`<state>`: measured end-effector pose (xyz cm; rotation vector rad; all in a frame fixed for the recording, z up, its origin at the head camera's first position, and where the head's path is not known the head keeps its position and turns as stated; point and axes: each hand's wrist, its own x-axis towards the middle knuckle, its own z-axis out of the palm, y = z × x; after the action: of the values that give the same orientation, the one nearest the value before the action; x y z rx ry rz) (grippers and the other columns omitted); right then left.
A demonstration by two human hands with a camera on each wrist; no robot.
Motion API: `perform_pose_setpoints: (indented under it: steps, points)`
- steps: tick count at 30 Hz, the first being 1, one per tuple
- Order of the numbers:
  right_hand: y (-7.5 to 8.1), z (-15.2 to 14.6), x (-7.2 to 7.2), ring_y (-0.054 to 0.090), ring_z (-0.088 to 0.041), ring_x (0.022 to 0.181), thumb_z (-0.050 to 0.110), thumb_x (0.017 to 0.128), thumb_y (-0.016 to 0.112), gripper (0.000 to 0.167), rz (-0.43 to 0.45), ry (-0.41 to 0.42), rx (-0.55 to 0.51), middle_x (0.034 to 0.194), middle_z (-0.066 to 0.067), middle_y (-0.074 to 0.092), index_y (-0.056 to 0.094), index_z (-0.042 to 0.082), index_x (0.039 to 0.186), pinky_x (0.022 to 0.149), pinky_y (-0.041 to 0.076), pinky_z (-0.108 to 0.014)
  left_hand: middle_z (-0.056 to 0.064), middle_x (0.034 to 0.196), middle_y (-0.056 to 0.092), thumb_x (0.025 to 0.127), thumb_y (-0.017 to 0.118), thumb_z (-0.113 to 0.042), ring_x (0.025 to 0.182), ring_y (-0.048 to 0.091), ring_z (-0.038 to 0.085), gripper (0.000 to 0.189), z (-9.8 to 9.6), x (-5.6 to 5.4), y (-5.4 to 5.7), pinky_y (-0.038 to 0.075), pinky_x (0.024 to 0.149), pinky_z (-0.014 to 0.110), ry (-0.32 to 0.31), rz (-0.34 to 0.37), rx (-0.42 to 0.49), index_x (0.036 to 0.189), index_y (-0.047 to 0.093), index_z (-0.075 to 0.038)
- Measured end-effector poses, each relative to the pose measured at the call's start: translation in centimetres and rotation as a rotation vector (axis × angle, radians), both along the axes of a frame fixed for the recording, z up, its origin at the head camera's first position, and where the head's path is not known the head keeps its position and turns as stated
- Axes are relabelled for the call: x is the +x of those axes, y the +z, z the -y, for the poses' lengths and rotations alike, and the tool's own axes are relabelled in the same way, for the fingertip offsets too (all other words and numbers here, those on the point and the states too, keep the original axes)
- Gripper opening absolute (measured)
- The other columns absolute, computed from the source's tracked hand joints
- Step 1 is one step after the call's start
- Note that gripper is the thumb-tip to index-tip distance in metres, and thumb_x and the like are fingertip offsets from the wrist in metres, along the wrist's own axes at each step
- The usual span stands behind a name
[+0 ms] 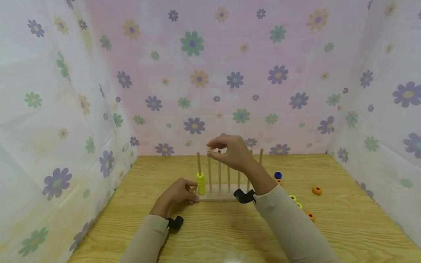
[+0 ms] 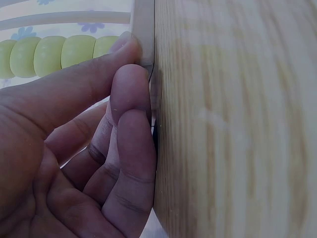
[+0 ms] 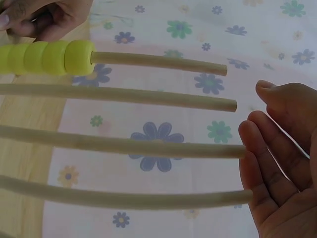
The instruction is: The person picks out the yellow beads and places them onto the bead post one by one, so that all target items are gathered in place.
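A wooden rack (image 1: 217, 197) with a row of upright pegs stands on the table. Stacked on its leftmost peg are several yellow beads (image 1: 201, 183); the upper part of that peg is bare. My left hand (image 1: 175, 190) grips the left end of the base, and the left wrist view shows the thumb on the base (image 2: 143, 29) with the fingers bent against its end. Up at the peg tops is my right hand (image 1: 231, 151), thumb and fingers apart and holding nothing. In the right wrist view its fingertips (image 3: 246, 130) are close to the bare pegs (image 3: 188, 148).
Right of the rack lie loose beads: a blue bead (image 1: 277, 175), orange beads (image 1: 317, 190) and yellow beads (image 1: 292, 198). Some sit partly behind the right forearm. A flowered cloth (image 1: 217, 91) encloses the wooden table (image 1: 148, 168) at the back and both sides.
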<state>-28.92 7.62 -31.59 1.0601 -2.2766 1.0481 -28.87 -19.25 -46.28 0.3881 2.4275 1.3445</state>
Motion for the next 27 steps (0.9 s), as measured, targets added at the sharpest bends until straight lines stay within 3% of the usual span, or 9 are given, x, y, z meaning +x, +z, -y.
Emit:
perform_pose_setpoints:
  steps: [20,27]
  points:
    - [-0.9,-5.3,1.8,0.068,-0.009,0.091,0.023,0.089,0.084,0.019,-0.119,-0.064,-0.024,0.106,0.007,0.077,0.08,0.021,0.108,0.077,0.06,-0.035,0.009,0.082,0.074,0.086,0.085,-0.01,0.067,0.073,0.019,0.068,-0.1,0.2,0.2,0.064,0.067,0.035,0.003,-0.012,-0.011,0.147,0.057,0.001]
    - [-1.9,-7.5,2.3,0.071,-0.016,0.092,0.016,0.088,0.085,0.022,-0.144,-0.056,-0.044,0.106,0.001,0.079,0.08,0.019,0.109,0.077,0.06,-0.041,0.008,0.082,0.075,0.087,0.085,-0.011,0.068,0.072,0.019,0.071,0.0,0.1,0.0,0.063,0.068,0.034,0.003,0.015,-0.006,0.15,0.053,-0.002]
